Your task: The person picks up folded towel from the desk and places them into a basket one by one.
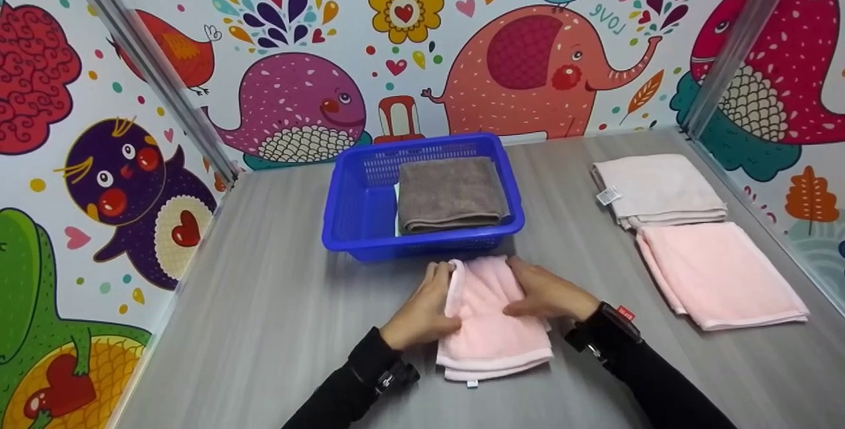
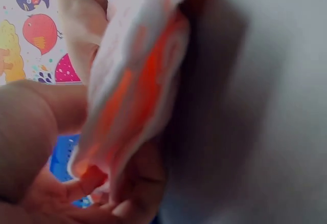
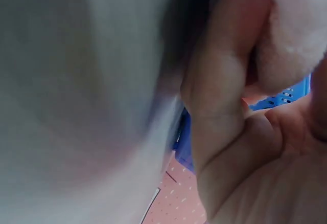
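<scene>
Between both hands is a folded pink towel (image 1: 495,336), just in front of the blue basket. My left hand (image 1: 422,310) grips its left side, thumb on top and fingers at the far left edge. On the opposite side my right hand (image 1: 548,294) holds it the same way, thumb over the cloth. In the left wrist view the fingers curl around the layered edge of the towel (image 2: 130,91). The right wrist view shows fingers under a fold of the towel (image 3: 294,40). A small white tag (image 1: 472,383) sticks out at the near edge.
A blue plastic basket (image 1: 360,243) stands behind the hands, with a folded brown towel (image 1: 452,191) in its right part. To the right lie a folded pale towel (image 1: 663,188) with a label and another folded pink towel (image 1: 723,274). Cartoon-printed walls (image 1: 403,53) border the grey table (image 1: 277,297).
</scene>
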Demonstrator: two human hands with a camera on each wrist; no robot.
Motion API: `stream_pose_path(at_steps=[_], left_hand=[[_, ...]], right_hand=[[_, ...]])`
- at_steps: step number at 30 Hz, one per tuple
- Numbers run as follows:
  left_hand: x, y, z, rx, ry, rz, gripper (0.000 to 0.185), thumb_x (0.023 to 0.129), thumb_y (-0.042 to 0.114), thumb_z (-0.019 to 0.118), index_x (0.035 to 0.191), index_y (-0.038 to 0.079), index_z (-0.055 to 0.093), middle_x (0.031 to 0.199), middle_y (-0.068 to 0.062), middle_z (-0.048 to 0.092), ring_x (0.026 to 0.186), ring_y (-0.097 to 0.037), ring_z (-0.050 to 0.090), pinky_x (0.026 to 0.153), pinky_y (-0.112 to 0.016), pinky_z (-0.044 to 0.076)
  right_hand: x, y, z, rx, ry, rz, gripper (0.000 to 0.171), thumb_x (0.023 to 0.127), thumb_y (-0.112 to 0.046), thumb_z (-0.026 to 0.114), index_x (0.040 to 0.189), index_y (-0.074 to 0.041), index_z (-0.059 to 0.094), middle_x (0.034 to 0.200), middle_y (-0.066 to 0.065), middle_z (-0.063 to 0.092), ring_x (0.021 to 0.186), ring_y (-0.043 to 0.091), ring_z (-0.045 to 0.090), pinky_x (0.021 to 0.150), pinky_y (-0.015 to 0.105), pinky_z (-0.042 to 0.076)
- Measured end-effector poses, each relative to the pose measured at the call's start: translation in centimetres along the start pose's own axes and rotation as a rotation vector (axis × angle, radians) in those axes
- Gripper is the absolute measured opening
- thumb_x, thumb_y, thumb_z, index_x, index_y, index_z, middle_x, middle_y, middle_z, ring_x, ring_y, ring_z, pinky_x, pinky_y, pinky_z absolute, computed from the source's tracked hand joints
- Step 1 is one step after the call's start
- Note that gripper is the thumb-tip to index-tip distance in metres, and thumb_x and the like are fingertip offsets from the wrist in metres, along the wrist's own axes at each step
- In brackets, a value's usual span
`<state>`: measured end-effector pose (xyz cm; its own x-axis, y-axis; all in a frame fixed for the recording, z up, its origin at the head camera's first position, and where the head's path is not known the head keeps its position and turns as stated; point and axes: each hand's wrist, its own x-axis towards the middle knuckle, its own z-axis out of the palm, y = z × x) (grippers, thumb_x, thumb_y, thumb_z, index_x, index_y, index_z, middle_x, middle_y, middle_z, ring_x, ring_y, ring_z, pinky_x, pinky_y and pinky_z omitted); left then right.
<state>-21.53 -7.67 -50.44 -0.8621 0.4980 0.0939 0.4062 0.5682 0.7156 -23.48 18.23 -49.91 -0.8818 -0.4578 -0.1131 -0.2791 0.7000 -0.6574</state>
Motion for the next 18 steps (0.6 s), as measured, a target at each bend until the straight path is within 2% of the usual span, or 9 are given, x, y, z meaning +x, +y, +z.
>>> stream_pose_path(at_steps=[2,4,9,12,18], left_hand=[[-0.3,0.8,-0.7,0.006,0.009,0.041,0.082,0.064,-0.002,0.074,0.141,0.002,0.045,0.123,-0.01,0.045,0.103,-0.022,0.053,0.09,-0.031,0.054],[-0.7,1.8,-1.7,0.001,0.023,0.084,0.079,0.062,-0.001,0.074,0.137,0.004,0.048,0.118,-0.006,0.046,0.099,-0.018,0.051,0.087,-0.027,0.051],[-1.6,3.7,-4.4,-0.028,0.099,0.186,0.076,0.065,0.003,0.075,0.136,0.004,0.051,0.12,-0.007,0.049,0.103,-0.018,0.05,0.091,-0.029,0.049],[-1.8,4.0,-5.5,-0.024,0.136,0.22,0.072,0.068,0.005,0.077,0.135,0.002,0.052,0.123,-0.009,0.051,0.105,-0.019,0.051,0.093,-0.031,0.048],[-1.5,3.7,-6.8,0.025,0.196,0.238,0.069,0.072,0.007,0.08,0.135,-0.002,0.052,0.127,-0.014,0.052,0.11,-0.023,0.055,0.098,-0.038,0.051]], right_hand=[[-0.3,-0.6,-0.6,0.002,-0.007,-0.023,0.088,0.081,-0.014,0.086,0.149,0.013,0.036,0.138,0.04,0.054,0.128,0.051,0.056,0.109,0.062,0.045],[-0.7,-1.3,-1.5,0.008,0.004,-0.075,0.084,0.082,-0.015,0.085,0.148,0.01,0.038,0.139,0.038,0.055,0.128,0.049,0.056,0.108,0.063,0.046],[-2.0,-3.5,-3.6,0.074,0.075,-0.21,0.078,0.088,-0.017,0.081,0.15,0.004,0.038,0.142,0.03,0.055,0.128,0.043,0.058,0.105,0.061,0.048],[-2.3,-4.3,-4.0,0.108,0.108,-0.224,0.078,0.09,-0.016,0.081,0.152,0.0,0.036,0.143,0.026,0.055,0.127,0.04,0.059,0.103,0.057,0.05],[-1.8,-4.9,-3.8,0.155,0.181,-0.213,0.078,0.091,-0.014,0.079,0.155,-0.003,0.035,0.14,0.023,0.059,0.123,0.035,0.062,0.095,0.047,0.055]])
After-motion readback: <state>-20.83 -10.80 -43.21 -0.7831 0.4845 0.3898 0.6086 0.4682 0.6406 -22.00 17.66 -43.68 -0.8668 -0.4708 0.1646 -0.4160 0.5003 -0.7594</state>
